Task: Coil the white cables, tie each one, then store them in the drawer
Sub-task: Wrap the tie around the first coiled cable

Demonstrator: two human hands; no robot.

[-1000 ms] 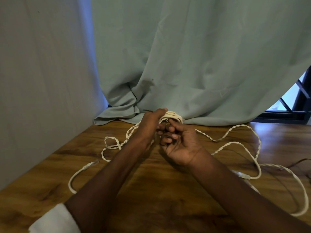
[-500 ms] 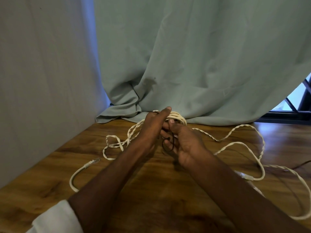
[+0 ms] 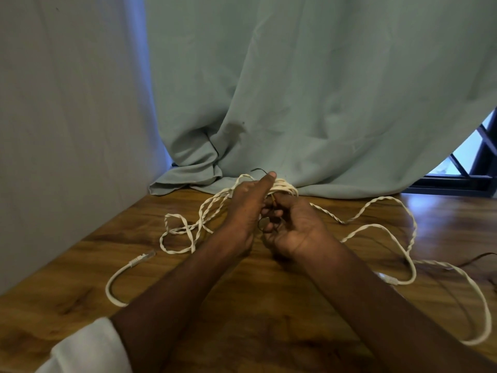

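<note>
While the left hand [image 3: 246, 208] grips the coiled bundle of twisted white cable [image 3: 285, 188] at frame centre, the right hand [image 3: 293, 227] has its fingers [image 3: 270, 211] curled, pinching a thin dark tie [image 3: 265, 224]. Loose cable loops sprawl left and right across the brown wooden tabletop [image 3: 269, 305]. A pale green curtain [image 3: 309, 90] hangs close behind; a grey wall [image 3: 67, 117] bounds the left edge.
</note>
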